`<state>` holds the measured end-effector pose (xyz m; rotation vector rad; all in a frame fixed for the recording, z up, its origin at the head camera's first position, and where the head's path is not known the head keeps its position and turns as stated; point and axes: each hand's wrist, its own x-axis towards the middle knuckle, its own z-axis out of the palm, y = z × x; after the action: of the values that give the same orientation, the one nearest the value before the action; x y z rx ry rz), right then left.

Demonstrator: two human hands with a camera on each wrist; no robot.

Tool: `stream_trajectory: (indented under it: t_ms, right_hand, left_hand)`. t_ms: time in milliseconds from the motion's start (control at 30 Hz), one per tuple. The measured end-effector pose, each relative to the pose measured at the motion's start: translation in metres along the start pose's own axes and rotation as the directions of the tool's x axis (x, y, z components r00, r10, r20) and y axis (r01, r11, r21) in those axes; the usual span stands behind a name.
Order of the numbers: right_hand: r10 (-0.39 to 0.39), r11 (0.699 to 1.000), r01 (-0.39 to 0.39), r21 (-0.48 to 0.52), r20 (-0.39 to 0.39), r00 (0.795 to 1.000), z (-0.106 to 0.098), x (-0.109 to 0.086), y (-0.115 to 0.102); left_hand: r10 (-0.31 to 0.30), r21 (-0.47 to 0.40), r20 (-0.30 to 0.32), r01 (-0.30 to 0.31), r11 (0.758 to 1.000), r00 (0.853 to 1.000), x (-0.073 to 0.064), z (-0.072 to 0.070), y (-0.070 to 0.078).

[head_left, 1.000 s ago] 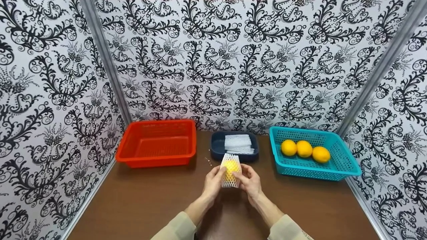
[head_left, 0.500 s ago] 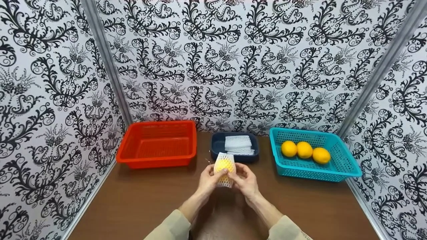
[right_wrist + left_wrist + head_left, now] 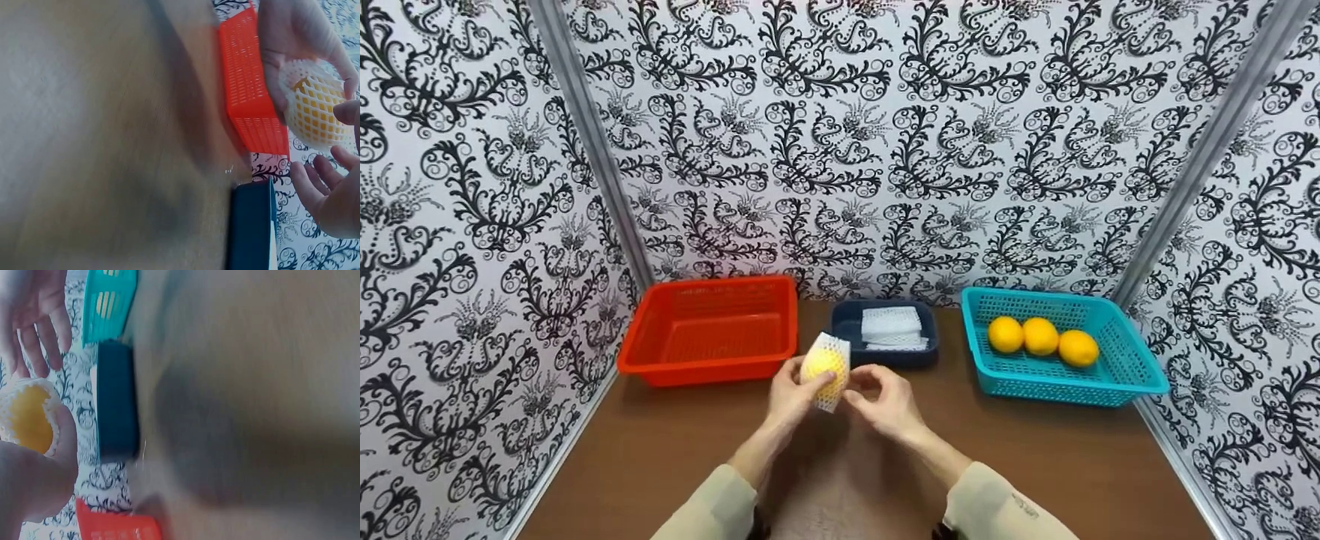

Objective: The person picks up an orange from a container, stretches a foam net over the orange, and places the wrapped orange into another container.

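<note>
My left hand [image 3: 789,396] grips an orange [image 3: 823,363] wrapped in a white foam net sleeve [image 3: 319,126], its thumb lying across the front. The net sticks out past the fruit at both ends. Just to the right is my right hand [image 3: 891,401], fingers loosely bent and apart, the tips close to the sleeve's side. In the left wrist view the right hand's fingers [image 3: 42,343] extend beside the wrapped orange, holding nothing.
A red basket [image 3: 706,369] stands at the back left. A dark blue tray [image 3: 846,315] with white folded net sleeves [image 3: 891,324] sits at the back middle. The turquoise basket [image 3: 1057,384] at the back right holds oranges [image 3: 1040,336]. Patterned walls enclose the brown table [image 3: 660,457].
The wrapped orange has moved left toward the red basket in my left hand and now tilts. My right hand has let go of it and sits slightly apart.
</note>
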<state>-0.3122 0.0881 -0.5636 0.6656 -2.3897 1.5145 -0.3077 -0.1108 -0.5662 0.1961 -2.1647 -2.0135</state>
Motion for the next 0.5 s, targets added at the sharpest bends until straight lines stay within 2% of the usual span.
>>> stream_trajectory:
  t_ms: [100,267,400,500]
  right_hand:
    - [-0.096,0.988,0.096,-0.117,0.006,0.995,0.008,0.003,0.003]
    - [-0.247,0.923,0.246,-0.296,0.036,0.968,0.023,0.009,0.005]
    - [-0.302,0.875,0.305,-0.376,0.069,0.951,0.032,0.019,0.004]
    - [-0.333,0.835,0.339,-0.433,0.092,0.938,0.037,0.029,0.002]
  left_hand:
    - [0.037,0.093,-0.029,-0.034,0.995,0.999,0.009,-0.012,0.001]
    - [0.100,0.242,-0.059,-0.083,0.967,0.993,0.025,-0.036,0.010]
    - [0.158,0.349,-0.070,-0.124,0.929,0.985,0.047,-0.059,0.021]
    - [0.205,0.441,-0.056,-0.160,0.883,0.977,0.066,-0.078,0.030]
